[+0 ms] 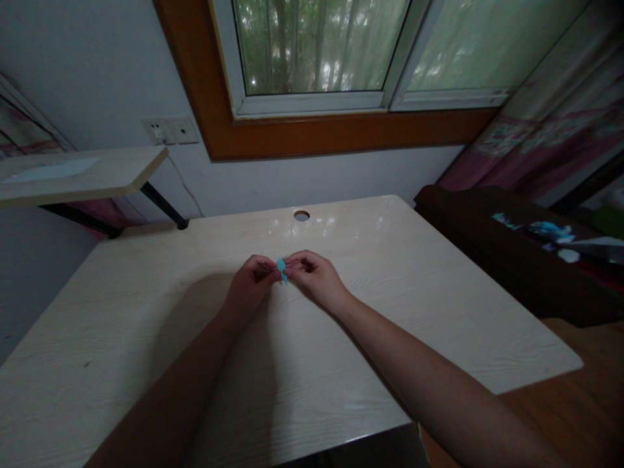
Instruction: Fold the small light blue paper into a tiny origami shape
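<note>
A small, thin turquoise piece (281,266), which looks like folded paper, is held up over the pale wood-grain table (439,312). Its upper part is wider and pointed, and a narrow strip hangs below. From one side my left hand (252,281) pinches it between thumb and fingers. On the other side my right hand (314,273) is closed on it in a similar pinch. The fingertips of both hands nearly meet and cover part of the piece, so I cannot make out its full shape.
A round cable hole (301,216) lies near the table's back edge. At the left a raised shelf (82,172) stands on black legs. Dark furniture (492,260) at the right bears bluish items (550,231). Behind are a window (322,52) and wall sockets (170,130).
</note>
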`<state>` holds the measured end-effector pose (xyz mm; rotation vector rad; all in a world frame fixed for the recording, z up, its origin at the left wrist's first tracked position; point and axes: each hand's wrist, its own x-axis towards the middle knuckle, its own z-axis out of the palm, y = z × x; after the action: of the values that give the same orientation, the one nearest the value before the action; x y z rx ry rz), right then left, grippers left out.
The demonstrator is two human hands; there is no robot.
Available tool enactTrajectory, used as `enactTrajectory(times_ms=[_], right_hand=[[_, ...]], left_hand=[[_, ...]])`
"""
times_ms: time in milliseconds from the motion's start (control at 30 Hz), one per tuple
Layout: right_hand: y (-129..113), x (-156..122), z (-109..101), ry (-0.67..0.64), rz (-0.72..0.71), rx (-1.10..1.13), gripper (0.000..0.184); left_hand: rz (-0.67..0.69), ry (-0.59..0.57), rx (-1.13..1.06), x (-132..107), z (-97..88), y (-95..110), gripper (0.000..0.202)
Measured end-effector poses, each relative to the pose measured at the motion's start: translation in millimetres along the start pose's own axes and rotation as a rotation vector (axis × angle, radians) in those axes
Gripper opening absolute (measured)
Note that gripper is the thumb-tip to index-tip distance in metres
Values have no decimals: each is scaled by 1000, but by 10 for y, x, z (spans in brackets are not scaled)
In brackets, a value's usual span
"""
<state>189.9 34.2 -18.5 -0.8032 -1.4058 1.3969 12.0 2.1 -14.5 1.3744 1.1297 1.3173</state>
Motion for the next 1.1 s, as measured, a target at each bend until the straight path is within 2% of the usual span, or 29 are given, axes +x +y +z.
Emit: enactTrajectory(times_ms=[467, 767, 1100], right_hand=[[-52, -16, 18, -9, 5, -28, 16], [-93, -21, 14, -68, 77, 53, 20], [-147, -43, 27, -42, 56, 62, 15]], left_hand=[[50, -1, 30, 1, -3, 1, 25], [55, -20, 152, -7, -31, -14, 17], [187, -70, 89, -7, -30, 33, 13]])
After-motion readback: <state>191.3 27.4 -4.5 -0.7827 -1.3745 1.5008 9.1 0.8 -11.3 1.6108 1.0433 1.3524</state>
